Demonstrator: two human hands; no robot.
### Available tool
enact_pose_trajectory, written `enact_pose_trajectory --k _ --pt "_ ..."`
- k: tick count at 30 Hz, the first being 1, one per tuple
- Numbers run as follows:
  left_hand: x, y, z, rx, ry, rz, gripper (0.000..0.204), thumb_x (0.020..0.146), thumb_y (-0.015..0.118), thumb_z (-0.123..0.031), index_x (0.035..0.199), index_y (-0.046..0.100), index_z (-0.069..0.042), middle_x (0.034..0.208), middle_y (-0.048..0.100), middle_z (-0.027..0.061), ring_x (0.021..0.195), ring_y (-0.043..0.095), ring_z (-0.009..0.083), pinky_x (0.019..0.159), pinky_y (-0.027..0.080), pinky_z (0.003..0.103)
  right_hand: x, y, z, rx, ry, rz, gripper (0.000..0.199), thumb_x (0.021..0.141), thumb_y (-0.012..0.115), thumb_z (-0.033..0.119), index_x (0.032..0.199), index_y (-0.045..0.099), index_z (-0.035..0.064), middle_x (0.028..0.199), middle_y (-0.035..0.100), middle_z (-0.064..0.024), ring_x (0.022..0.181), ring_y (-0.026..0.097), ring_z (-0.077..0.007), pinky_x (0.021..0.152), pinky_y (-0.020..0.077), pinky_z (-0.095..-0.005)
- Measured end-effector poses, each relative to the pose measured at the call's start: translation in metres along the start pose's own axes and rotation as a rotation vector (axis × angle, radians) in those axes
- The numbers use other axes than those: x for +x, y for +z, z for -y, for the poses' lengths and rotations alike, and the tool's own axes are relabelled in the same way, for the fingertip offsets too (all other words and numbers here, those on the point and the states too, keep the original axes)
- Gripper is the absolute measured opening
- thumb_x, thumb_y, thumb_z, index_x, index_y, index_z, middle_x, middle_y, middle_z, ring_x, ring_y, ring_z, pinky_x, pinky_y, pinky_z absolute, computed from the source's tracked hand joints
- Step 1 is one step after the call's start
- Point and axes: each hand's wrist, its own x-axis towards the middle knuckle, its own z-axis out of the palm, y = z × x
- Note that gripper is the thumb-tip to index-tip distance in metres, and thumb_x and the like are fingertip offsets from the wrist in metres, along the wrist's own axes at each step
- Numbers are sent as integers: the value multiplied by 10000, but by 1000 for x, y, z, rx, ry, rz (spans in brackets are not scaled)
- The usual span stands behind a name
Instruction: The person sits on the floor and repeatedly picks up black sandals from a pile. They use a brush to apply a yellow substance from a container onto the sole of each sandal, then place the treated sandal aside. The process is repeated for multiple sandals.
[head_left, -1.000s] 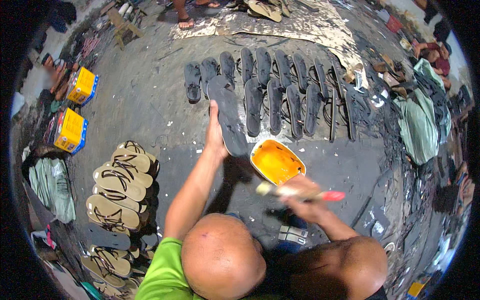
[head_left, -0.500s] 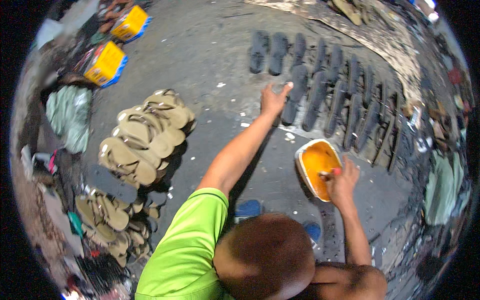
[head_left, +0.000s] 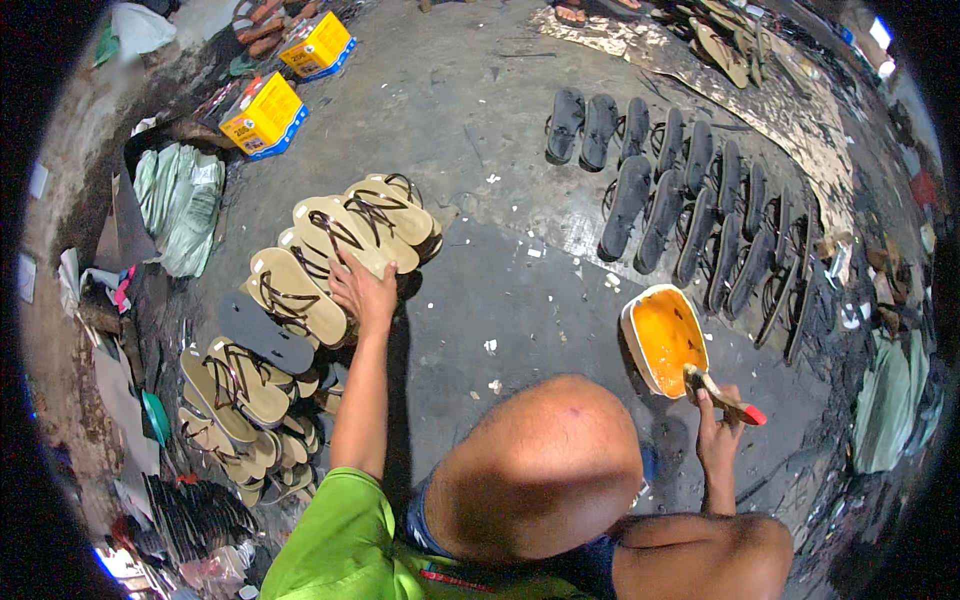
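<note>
My left hand point(head_left: 364, 292) rests at the near edge of a pile of tan sandals point(head_left: 300, 285) with dark straps, fingers spread, thumb apart, touching the soles. Whether any sandal is gripped cannot be made out. On the right, my right hand point(head_left: 716, 432) is closed around a brush point(head_left: 722, 396) with a red handle end. The brush's head is at the near rim of a white-rimmed tub point(head_left: 627, 325) holding orange-yellow paste. Beyond the tub, several dark soles with straps point(head_left: 661, 212) lie in two slanting rows on the floor.
A single dark sole point(head_left: 265, 332) and more tan sandals point(head_left: 235, 385) lie nearer on the left. Two yellow-and-blue boxes point(head_left: 265, 115) and a pale green plastic bag point(head_left: 180, 210) stand at far left. A patterned sheet point(head_left: 740, 100) borders the dark rows. My knee point(head_left: 540, 450) rises in front.
My left hand has swung from the dark soles left to the tan sandal pile. My right hand has drawn the brush back toward the tub's near rim. My head no longer blocks the near middle.
</note>
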Motion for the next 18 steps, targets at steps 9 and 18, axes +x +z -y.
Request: enact_pose_trajectory --k 9,18 --pt "-58 -53 -35 -497 312 -11 935 776 696 -225 1532 201 14 1426 344 324 1317 316 488 1136 205 540 -2 -7 3 26 -165 -116 111 892 698 49 986 677 -7 910 654 -96 846 627 -199 754 493 -320" --pt "-156 55 -74 -304 649 809 955 651 862 -276 1485 420 -130 1447 343 296 1317 340 468 1105 307 523 4 -17 -6 -124 -168 -103 168 866 733 172 970 684 48 899 655 -149 777 656 -340 693 530 -399"
